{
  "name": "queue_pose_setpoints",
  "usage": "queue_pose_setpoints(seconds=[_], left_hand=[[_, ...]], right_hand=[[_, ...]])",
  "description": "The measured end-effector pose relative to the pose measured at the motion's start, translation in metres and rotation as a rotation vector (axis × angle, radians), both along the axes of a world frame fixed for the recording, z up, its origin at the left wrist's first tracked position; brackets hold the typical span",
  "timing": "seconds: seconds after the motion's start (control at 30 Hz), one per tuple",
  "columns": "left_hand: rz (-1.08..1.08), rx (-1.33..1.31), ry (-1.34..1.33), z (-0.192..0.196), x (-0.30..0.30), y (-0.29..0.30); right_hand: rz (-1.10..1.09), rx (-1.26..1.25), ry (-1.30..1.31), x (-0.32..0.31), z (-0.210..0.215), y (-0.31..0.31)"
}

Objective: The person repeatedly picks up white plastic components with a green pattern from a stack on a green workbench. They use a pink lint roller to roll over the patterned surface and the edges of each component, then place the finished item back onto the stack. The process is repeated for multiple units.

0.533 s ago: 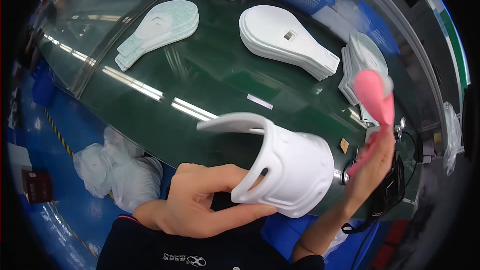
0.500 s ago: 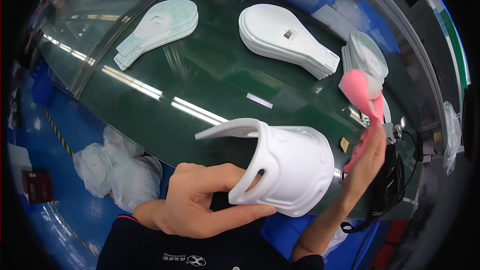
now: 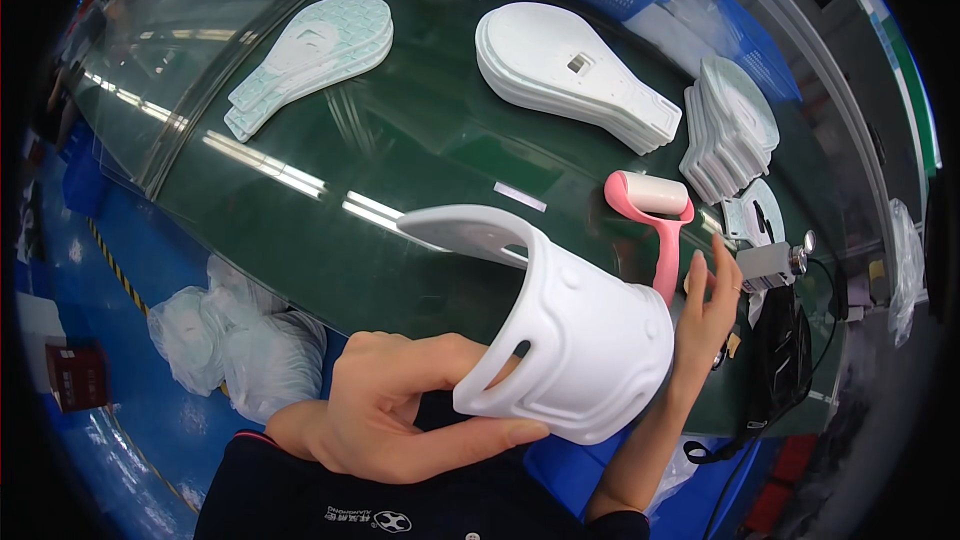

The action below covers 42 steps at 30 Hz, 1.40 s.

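My left hand (image 3: 385, 405) grips a curved white plastic shell (image 3: 595, 340) by its slotted lower-left edge, thumb on the near side and fingers hooked inside. The shell is held above the near edge of the green table, bent into an open arch, with ridges and slots. A pink lint roller (image 3: 668, 245) with a white roll lies on the table beyond the shell's right side; the end of its handle is hidden. Just right of that handle, my right hand (image 3: 708, 325) is open, fingers apart and pointing up, holding nothing.
Stacks of paddle-shaped panels, pale green-patterned (image 3: 330, 45) and white (image 3: 575, 65), lie across the far side of the table (image 3: 420, 130). Another stack (image 3: 735, 125) stands at right, above a metal canister (image 3: 770, 265) and a black bag (image 3: 775, 360). Wrapped bundles (image 3: 240, 345) sit lower left.
My right hand has let go of the lint roller, which was raised in it and now lies on the table. The shell has tilted slightly in my left hand, its far edge higher.
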<state>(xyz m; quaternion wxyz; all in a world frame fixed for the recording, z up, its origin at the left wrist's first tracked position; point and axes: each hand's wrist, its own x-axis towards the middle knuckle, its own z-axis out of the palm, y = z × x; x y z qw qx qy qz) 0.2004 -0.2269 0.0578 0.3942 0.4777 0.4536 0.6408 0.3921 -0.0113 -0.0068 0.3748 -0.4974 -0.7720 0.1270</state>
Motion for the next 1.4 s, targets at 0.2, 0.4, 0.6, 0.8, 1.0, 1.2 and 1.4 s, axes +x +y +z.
queue_pose_setpoints(seconds=[0.2,0.4,0.6,0.8,1.0,1.2,1.4], left_hand=[[0.206,0.035,-0.167,-0.004,0.015,0.004],[0.313,0.031,-0.25,-0.006,0.018,0.004],[0.322,0.041,-0.175,-0.006,0.019,0.006],[0.246,-0.004,-0.2,-0.004,0.018,0.005],[0.144,0.048,0.011,-0.006,0.013,0.011],[0.064,0.003,0.113,0.006,0.017,0.016],[0.072,0.027,0.169,0.001,0.011,0.011]], right_hand=[[-0.02,0.081,0.038,0.023,0.002,0.019],[-0.026,-0.202,-0.154,0.074,-0.015,0.056],[0.021,-0.277,-0.305,0.081,-0.023,0.066],[0.063,-0.421,-0.037,0.087,-0.027,0.065],[0.288,-0.365,0.721,0.003,0.07,-0.055],[0.72,-0.062,0.701,-0.033,0.088,-0.12],[0.998,-0.033,0.744,-0.043,0.073,-0.109]])
